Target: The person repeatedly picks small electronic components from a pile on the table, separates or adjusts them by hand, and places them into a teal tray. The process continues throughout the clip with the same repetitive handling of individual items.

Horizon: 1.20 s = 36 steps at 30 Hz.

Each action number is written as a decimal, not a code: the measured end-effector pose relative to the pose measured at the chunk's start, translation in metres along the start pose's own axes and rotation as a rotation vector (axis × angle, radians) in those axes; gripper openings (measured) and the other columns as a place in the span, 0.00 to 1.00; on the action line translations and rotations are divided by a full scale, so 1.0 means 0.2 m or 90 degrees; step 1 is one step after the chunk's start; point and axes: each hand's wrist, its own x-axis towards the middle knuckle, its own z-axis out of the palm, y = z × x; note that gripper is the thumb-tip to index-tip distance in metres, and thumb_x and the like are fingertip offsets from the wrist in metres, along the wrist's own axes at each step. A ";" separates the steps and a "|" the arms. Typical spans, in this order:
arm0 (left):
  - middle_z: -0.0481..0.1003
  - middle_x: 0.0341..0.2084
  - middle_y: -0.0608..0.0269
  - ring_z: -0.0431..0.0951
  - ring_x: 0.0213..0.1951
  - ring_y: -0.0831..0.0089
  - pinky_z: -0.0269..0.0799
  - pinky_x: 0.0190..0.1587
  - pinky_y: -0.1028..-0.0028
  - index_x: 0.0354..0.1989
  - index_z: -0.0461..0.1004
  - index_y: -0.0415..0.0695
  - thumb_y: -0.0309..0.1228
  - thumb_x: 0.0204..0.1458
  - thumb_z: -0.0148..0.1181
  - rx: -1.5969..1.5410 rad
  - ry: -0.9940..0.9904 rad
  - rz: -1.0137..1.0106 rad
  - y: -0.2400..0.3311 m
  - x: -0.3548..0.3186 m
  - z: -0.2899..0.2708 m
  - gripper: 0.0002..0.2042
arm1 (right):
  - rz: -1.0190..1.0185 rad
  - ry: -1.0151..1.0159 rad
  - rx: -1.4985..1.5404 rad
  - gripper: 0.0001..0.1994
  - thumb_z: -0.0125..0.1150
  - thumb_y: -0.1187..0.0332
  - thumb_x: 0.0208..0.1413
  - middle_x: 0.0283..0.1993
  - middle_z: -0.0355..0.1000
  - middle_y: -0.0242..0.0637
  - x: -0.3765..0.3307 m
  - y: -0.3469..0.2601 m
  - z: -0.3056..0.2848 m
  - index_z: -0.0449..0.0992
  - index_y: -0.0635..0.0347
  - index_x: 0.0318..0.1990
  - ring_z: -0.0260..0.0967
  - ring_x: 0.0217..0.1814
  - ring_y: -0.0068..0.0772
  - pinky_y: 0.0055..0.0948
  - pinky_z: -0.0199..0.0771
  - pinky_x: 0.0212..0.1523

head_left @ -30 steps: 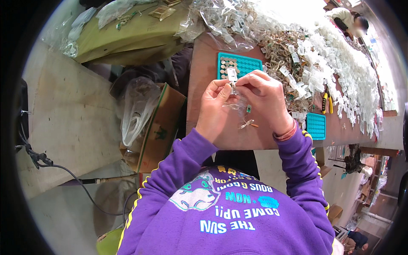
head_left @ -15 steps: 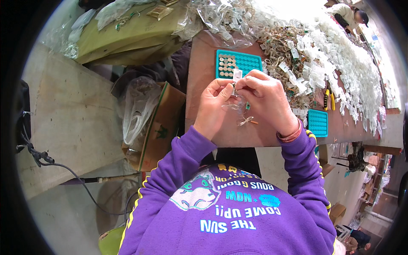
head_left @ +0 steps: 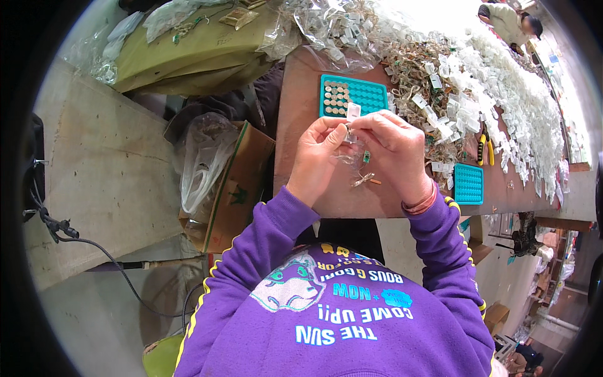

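Lying on the near side of a teal, pocketed plastic tray [head_left: 370, 94] are a small pale twisted bundle [head_left: 362, 180] and, nearer that tray, a little flat green piece [head_left: 366, 156]. Closer to the tray, the bare left hand [head_left: 319, 151] has thumb and forefinger pinched at the near end of a small white rectangular plastic piece [head_left: 353, 112]. The bare right hand [head_left: 399, 141] bunches its fingertips against the piece's right side; whether they clamp it, I cannot tell. Both hands are about equally near. The piece lies just beyond the fingertips, its long axis pointing roughly toward the tray, overlapping its near rim in view. Silvery round discs [head_left: 336, 98] fill the tray's left part; a tangled heap of white pieces and wires [head_left: 433, 81] spreads to its right.
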 end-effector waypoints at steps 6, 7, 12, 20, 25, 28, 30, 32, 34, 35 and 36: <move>0.77 0.37 0.60 0.78 0.33 0.74 0.75 0.35 0.78 0.44 0.71 0.39 0.31 0.62 0.55 -0.079 0.094 -0.011 -0.01 0.01 0.00 0.08 | -0.161 0.027 -0.094 0.11 0.62 0.75 0.50 0.37 0.77 0.38 -0.03 0.07 0.04 0.78 0.60 0.43 0.76 0.37 0.39 0.32 0.76 0.37; 0.76 0.37 0.59 0.77 0.33 0.75 0.74 0.35 0.78 0.45 0.70 0.40 0.31 0.62 0.54 -0.070 0.082 -0.008 0.00 0.01 0.00 0.09 | -0.094 0.066 -0.056 0.10 0.61 0.76 0.52 0.39 0.78 0.41 -0.01 0.10 0.05 0.78 0.62 0.43 0.77 0.37 0.39 0.30 0.76 0.38; 0.76 0.36 0.58 0.74 0.31 0.75 0.71 0.32 0.80 0.47 0.68 0.41 0.31 0.63 0.52 -0.101 0.066 -0.016 0.01 0.01 -0.01 0.09 | 0.133 -0.081 -0.197 0.07 0.63 0.69 0.54 0.36 0.77 0.41 0.13 0.35 0.10 0.81 0.57 0.40 0.76 0.35 0.42 0.34 0.75 0.37; 0.76 0.35 0.57 0.75 0.31 0.75 0.71 0.32 0.81 0.46 0.69 0.41 0.30 0.63 0.53 -0.121 0.076 -0.005 0.00 0.02 -0.01 0.08 | 0.056 -0.012 -0.215 0.05 0.65 0.68 0.51 0.32 0.74 0.39 0.07 0.43 0.20 0.81 0.58 0.33 0.74 0.33 0.42 0.35 0.74 0.35; 0.76 0.35 0.58 0.75 0.32 0.74 0.72 0.34 0.80 0.45 0.70 0.41 0.29 0.62 0.54 -0.064 0.073 0.011 0.01 0.02 -0.01 0.07 | 0.131 0.022 -0.012 0.03 0.66 0.74 0.49 0.31 0.75 0.36 0.09 0.26 0.11 0.81 0.60 0.33 0.74 0.30 0.27 0.24 0.74 0.33; 0.76 0.35 0.60 0.76 0.32 0.75 0.72 0.35 0.79 0.45 0.71 0.41 0.29 0.62 0.55 -0.041 0.068 0.003 0.00 0.01 0.00 0.07 | 0.072 0.025 0.035 0.05 0.66 0.79 0.47 0.30 0.75 0.35 0.03 0.15 0.06 0.81 0.63 0.33 0.74 0.30 0.22 0.21 0.74 0.32; 0.76 0.35 0.61 0.76 0.32 0.75 0.73 0.35 0.79 0.44 0.71 0.41 0.29 0.61 0.55 -0.004 0.065 0.009 -0.01 0.01 0.01 0.07 | 0.046 0.024 0.035 0.04 0.66 0.77 0.47 0.29 0.73 0.35 0.02 0.11 0.07 0.80 0.62 0.32 0.73 0.26 0.25 0.23 0.74 0.28; 0.75 0.34 0.62 0.76 0.31 0.76 0.73 0.35 0.79 0.43 0.71 0.40 0.28 0.61 0.56 0.005 0.071 0.003 -0.01 0.01 0.00 0.06 | 0.059 0.003 0.076 0.04 0.66 0.77 0.47 0.29 0.73 0.34 0.01 0.10 0.06 0.79 0.62 0.32 0.73 0.26 0.25 0.23 0.73 0.28; 0.75 0.34 0.63 0.77 0.31 0.76 0.73 0.34 0.79 0.43 0.71 0.40 0.28 0.61 0.56 0.014 0.072 0.002 0.00 0.00 0.00 0.06 | 0.081 -0.032 0.110 0.04 0.66 0.77 0.47 0.29 0.72 0.34 0.02 0.11 0.05 0.79 0.63 0.32 0.73 0.27 0.25 0.24 0.73 0.28; 0.75 0.34 0.63 0.76 0.30 0.76 0.74 0.34 0.79 0.42 0.71 0.40 0.28 0.61 0.56 0.019 0.067 0.002 0.00 0.00 0.00 0.06 | 0.097 -0.055 0.122 0.04 0.66 0.77 0.47 0.29 0.72 0.34 0.02 0.11 0.04 0.79 0.63 0.32 0.73 0.27 0.25 0.24 0.73 0.28; 0.75 0.34 0.63 0.76 0.30 0.76 0.74 0.35 0.79 0.42 0.71 0.40 0.28 0.61 0.56 0.024 0.063 0.002 0.00 0.00 -0.01 0.06 | 0.118 -0.079 0.134 0.04 0.66 0.77 0.47 0.28 0.72 0.34 0.03 0.11 0.03 0.79 0.63 0.31 0.73 0.27 0.25 0.24 0.73 0.28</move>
